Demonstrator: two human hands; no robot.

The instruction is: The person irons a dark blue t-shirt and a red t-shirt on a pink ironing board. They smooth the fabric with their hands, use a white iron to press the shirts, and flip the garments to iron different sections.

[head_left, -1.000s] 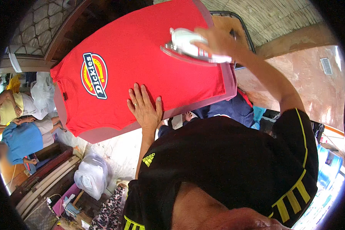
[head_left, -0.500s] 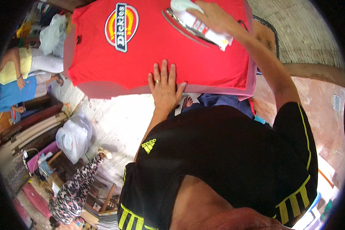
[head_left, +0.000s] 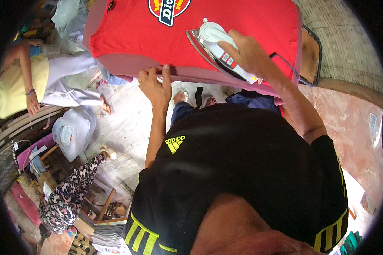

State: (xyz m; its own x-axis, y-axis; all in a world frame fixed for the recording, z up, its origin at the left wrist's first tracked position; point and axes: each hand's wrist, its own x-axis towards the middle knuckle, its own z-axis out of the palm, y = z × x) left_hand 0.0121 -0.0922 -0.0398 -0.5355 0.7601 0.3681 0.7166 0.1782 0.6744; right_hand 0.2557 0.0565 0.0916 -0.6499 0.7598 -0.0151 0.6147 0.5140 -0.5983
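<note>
A red shirt (head_left: 140, 38) with a printed badge lies spread on an ironing board with a mauve cover (head_left: 127, 68). My right hand (head_left: 247, 53) is closed around the handle of a white-and-grey electric iron (head_left: 217, 36). The iron's soleplate rests on the shirt near the board's near edge, its cord trailing to the right. My left hand (head_left: 156, 87) is at the near edge, left of the iron, with fingers bent over the mauve cover and thumb up. Its fingertips are partly hidden, and it seems to grip the cover's edge.
A black metal frame with a brown panel (head_left: 310, 53) stands at the board's right end. To the left are a person in a yellow top (head_left: 23, 85), a stuffed plastic bag (head_left: 74, 131), and another person in patterned clothes (head_left: 68, 199). Folded grey cloths (head_left: 110, 236) are stacked at lower left.
The iron in my right hand has come nearer to me, toward the near edge. My left hand has slid off the shirt, leftward and back, its flat fingers now bent at the edge.
</note>
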